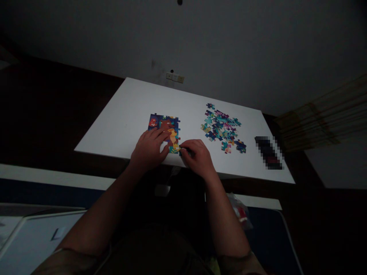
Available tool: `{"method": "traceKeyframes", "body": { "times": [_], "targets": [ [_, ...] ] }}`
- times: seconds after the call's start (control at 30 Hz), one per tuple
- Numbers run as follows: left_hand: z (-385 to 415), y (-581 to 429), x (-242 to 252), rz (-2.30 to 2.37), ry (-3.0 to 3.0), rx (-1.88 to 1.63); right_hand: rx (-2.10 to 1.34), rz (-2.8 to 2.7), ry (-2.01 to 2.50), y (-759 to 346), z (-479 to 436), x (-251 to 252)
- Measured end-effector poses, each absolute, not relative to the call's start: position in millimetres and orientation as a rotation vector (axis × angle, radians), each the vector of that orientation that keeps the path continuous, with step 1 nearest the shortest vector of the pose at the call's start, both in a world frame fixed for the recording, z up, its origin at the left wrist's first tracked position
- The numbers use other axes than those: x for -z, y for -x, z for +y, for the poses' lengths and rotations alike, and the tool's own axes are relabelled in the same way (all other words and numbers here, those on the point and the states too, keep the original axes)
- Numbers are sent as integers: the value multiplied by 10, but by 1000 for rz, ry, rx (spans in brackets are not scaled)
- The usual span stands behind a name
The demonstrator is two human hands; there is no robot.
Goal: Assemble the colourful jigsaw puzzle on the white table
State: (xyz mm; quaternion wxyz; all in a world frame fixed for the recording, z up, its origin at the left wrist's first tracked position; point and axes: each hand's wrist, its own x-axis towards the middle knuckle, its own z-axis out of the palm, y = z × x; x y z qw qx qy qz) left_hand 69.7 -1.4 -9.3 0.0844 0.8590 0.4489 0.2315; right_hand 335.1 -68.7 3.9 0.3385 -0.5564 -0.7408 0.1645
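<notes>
A partly assembled jigsaw puzzle (164, 123) with a brown bear picture lies near the front edge of the white table. My left hand (149, 149) rests flat over its lower left part, fingers stretched out, hiding some of the picture. At the puzzle's lower right corner, my right hand (197, 154) pinches a dark puzzle piece (180, 151), mostly covered by the fingers. Whether that piece is joined to the rest cannot be made out. A heap of loose puzzle pieces (222, 126) in teal, purple and pink lies to the right, apart from both hands.
The white table (114, 126) stands close to a grey wall with a socket panel (175, 78). A pixelated dark object (268, 152) lies at the table's right end. Below, a plastic bag (241, 212) sits on a blue seat (269, 229) beside my right forearm.
</notes>
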Motion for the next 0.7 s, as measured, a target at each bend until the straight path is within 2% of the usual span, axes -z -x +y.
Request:
{"method": "traceKeyframes", "body": {
  "times": [0.7],
  "targets": [
    [-34, -714, 34, 1324, -2526, -688, -446, -1918, 1492, -3337, -705, -121]
  ]
}}
